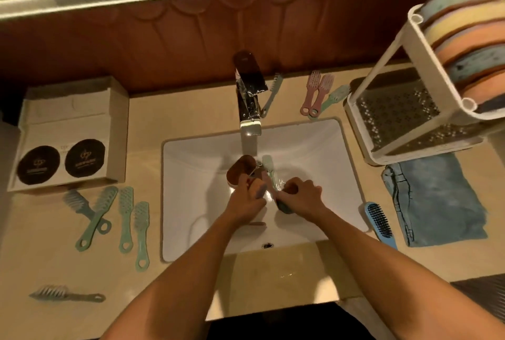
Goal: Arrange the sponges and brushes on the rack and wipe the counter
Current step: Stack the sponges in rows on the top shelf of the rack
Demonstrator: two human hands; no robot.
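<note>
Left hand (246,201) grasps a peach-and-lilac foam sponge (258,189) — right hand (303,197) grips a pale-green plastic brush (269,169), head toward twelve o'clock.

Both bare forearms are reaching forward and converging, with the wrists near each other. The left hand (246,201) is curling its fingers (250,181) round a sponge (258,189). The right hand (302,195), knuckles up, is gripping a brush (269,170), and the two hands are almost touching.
</note>
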